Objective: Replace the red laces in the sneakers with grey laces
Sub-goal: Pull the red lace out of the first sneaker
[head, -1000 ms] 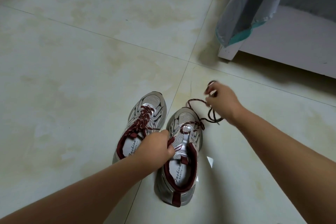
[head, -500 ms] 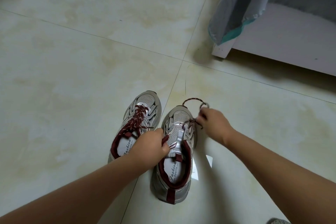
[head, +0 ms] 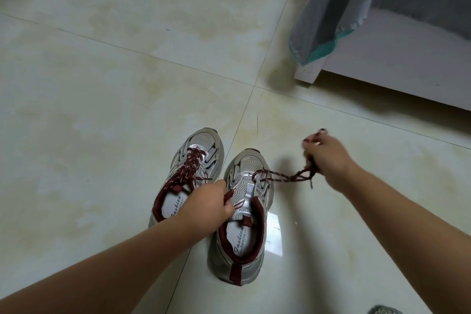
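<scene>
Taking the right sneaker (head: 242,224) as the landmark, the nearest thing is a grey mesh object (head: 384,310) at the bottom edge, well off to its right; what it is cannot be told, and no grey laces show anywhere.

At the landmark itself, the left hand (head: 206,209) curls over the shoe's inner collar beside the tongue and holds it down. Most of this shoe's eyelets stand bare. The red lace (head: 283,178) runs only through the eyelets nearest the toe, then stretches taut to the right, where the right hand (head: 323,158) grips a bunch of it, fingers closed round the cord, off the floor. By my reading, unlacing this shoe is nearly done, with the last crossing left to pull free.

Just to the landmark's left, touching or nearly so, the left sneaker (head: 188,178) is laced in red over most of its front, so it looks untouched. I judge the task to be in its first quarter: one more lace to strip, then both shoes to rethread in grey.

As containers, both shoes hold only their printed white insoles.

Beyond and to the right, a grey cloth (head: 331,7) hangs over a white furniture base (head: 382,64).
</scene>
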Available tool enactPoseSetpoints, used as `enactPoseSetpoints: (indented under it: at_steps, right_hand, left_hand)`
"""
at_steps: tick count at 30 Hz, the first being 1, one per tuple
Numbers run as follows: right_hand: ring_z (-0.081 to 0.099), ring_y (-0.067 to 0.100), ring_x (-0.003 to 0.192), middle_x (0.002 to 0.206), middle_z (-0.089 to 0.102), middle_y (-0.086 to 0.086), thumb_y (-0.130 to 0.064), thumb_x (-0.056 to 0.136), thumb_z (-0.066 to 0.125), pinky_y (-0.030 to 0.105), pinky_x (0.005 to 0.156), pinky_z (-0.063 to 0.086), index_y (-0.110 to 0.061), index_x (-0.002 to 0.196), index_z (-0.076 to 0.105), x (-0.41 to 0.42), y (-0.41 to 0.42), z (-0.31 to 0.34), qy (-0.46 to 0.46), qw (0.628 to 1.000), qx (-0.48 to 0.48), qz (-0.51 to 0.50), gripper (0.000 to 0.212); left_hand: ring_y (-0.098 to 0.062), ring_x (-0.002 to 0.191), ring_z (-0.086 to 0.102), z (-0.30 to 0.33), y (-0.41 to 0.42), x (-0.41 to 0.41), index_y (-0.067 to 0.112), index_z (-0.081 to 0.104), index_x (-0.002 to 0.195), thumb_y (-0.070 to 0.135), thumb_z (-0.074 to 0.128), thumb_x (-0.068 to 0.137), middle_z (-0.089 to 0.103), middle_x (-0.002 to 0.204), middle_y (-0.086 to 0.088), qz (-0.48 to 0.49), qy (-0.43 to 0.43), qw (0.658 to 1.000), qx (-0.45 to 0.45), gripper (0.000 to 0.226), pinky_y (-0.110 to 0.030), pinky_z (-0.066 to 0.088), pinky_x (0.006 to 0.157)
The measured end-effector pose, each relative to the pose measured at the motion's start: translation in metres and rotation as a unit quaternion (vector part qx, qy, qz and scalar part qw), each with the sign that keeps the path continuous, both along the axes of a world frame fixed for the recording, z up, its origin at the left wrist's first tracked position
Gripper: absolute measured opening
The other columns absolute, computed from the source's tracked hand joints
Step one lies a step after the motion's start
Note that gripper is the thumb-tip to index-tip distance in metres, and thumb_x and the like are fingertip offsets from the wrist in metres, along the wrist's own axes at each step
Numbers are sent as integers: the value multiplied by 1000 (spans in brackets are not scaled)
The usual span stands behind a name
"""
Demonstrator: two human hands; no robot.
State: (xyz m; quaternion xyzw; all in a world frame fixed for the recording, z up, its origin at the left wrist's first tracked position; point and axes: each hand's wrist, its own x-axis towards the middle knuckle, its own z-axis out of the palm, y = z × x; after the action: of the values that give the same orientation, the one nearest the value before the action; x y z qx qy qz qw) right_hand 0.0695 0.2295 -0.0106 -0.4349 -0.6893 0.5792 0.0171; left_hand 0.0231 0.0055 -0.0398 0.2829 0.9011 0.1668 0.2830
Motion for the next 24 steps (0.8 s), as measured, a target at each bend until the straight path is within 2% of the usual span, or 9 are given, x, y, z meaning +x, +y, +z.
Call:
enactPoseSetpoints:
  at_steps: [2,4,6,8,10,15,18,20,24]
  right_hand:
    - [52,16,66,76,55,7,-16,88,58,31,68,46,-18,72,54,4,-18,-12,-49,972,121,194,16]
    - [54,20,83,86,60,3,-30,84,63,34,81,44,-22,79,60,6,-34,-22,-126,905,229,337,10]
    - [53,22,96,96,62,1,-36,84,61,35,84,38,-22,94,61,7,-46,-28,-161,849,316,392,17]
    - [52,24,102,101,61,3,-35,87,57,35,80,34,-20,98,60,6,-52,-31,-158,835,353,392,19]
    - [50,26,104,102,60,4,-31,90,53,35,79,33,-21,91,57,4,-53,-35,-154,837,347,393,10]
    - [52,33,103,106,56,13,-24,92,52,44,89,45,-20,81,55,6,-25,-39,-142,923,255,250,12]
    - [47,38,110,114,50,19,-23,94,45,42,90,42,-9,99,61,6,0,-35,-167,931,302,119,22]
    - [49,41,104,109,52,25,-18,94,40,39,80,40,2,101,58,6,17,-29,-151,933,326,13,28]
    - [47,28,75,85,48,22,-9,90,41,34,65,39,-5,69,42,9,38,-17,-53,958,204,-196,21]
  left_hand:
    - [-14,63,40,0,0,0,14,37,79,20,46,90,39,64,5,2,-3,1000,2,15,-24,24,48]
    - [-11,60,39,1,0,0,14,37,79,19,46,90,39,64,5,2,-3,1000,2,15,-19,22,45]
    - [-11,59,38,1,0,0,13,37,78,19,46,89,39,64,5,0,-1,1000,2,16,-18,22,45]
    - [-9,58,37,2,0,1,13,37,77,18,46,89,39,64,4,3,-7,1000,6,16,-19,22,45]
    - [-10,58,38,2,0,1,13,36,77,18,46,89,40,64,4,6,-14,1000,7,17,-20,23,46]
    - [-13,63,39,3,1,1,14,36,78,20,46,90,39,65,5,2,-11,1000,1,16,-21,22,46]
    - [-15,66,42,3,0,0,14,37,80,20,46,90,39,65,5,-1,-12,1000,-2,15,-24,27,53]
    - [-16,68,44,2,0,0,14,38,81,20,46,89,39,65,5,-2,-13,1000,-3,13,-25,30,58]
    - [-17,69,45,3,0,0,13,39,81,19,46,90,40,66,5,1,-17,1000,-1,12,-26,29,58]
